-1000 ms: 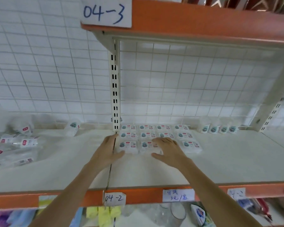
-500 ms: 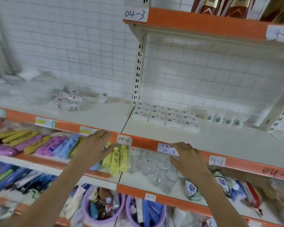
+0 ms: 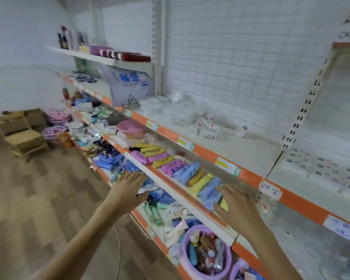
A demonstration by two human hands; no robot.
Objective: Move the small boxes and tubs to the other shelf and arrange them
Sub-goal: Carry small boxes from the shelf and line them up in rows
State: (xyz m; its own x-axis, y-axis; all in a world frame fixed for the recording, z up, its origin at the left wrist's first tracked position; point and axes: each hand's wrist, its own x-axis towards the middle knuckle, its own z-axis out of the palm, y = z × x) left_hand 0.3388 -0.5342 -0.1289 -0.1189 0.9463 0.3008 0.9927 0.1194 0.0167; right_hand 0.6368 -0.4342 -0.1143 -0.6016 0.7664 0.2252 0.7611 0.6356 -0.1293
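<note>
- Both hands are empty and held out palm down in front of the racking: the left hand [image 3: 129,190] has its fingers spread and straight over the lower shelves, and the right hand [image 3: 235,206] has its fingers loosely apart in front of the row of pastel plastic-wrapped packs [image 3: 178,168]
- What is left to move, the loose heap of small white boxes with red labels [image 3: 207,127], lies on the white upper shelf with the orange front edge [image 3: 208,153], up and away from both hands, left of the perforated cream upright post [image 3: 297,116]
- A small white tub on its side [image 3: 241,131] lies just right of that heap, and clear stacked plastic containers [image 3: 170,110] stand to its left; motion blur hides finer detail
- The neat grid of small white boxes already arranged [image 3: 327,168] sits on the shelf bay right of the post, above the paper tag reading 04-2 [image 3: 270,190]
- Judging by position, the right hand is nearer the heap; reaching it calls for a lift upward and forward over the orange edge, and the carry then runs rightward past the post
- The heap's long axis seems to run along the shelf front, though blur leaves this uncertain
</note>
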